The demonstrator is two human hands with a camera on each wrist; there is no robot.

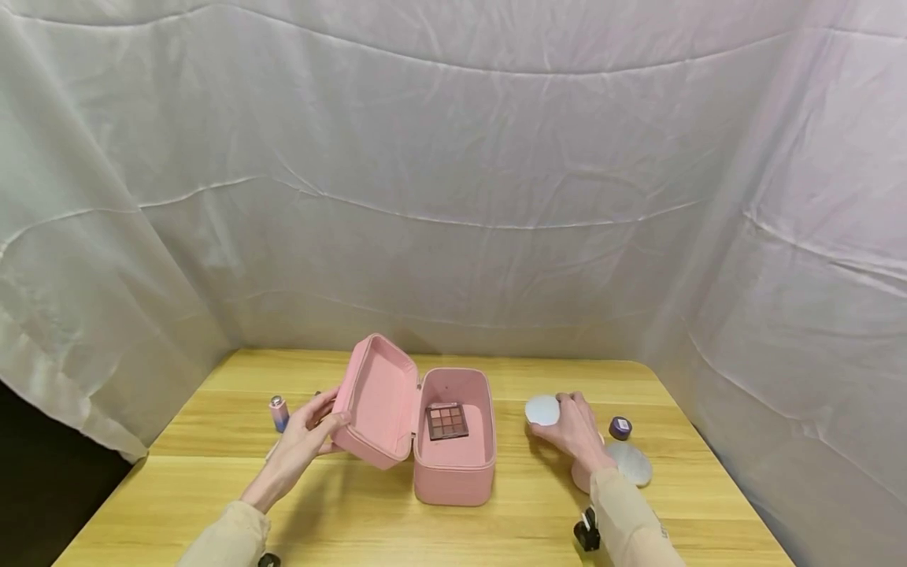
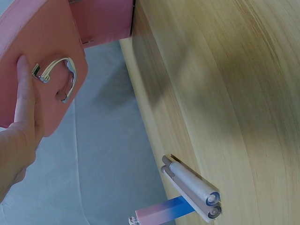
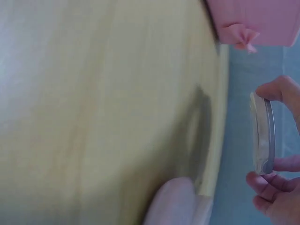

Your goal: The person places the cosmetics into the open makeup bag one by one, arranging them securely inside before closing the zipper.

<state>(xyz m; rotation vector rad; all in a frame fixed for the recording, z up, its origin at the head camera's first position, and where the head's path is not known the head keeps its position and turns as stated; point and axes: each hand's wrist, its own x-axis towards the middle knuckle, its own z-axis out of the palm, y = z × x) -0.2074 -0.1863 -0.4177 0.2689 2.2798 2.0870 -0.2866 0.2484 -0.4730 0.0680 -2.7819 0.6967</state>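
A pink makeup case stands with its lid tipped over to the left. My left hand holds the lid, thumb over the rim and fingers spread on the outside beside the lid's curved handle. Inside the case lies an eyeshadow palette with several brown and pink pans. To the right of the case, my right hand grips a round, flat compact by its edge. From the side, the compact shows a pale body with a silvery rim, held above the tabletop.
By my right forearm are a dark purple jar, a pale round disc and a pink rounded thing, partly hidden. On the left stand a pink-and-blue tube and two silvery tubes. Pale fabric surrounds the table.
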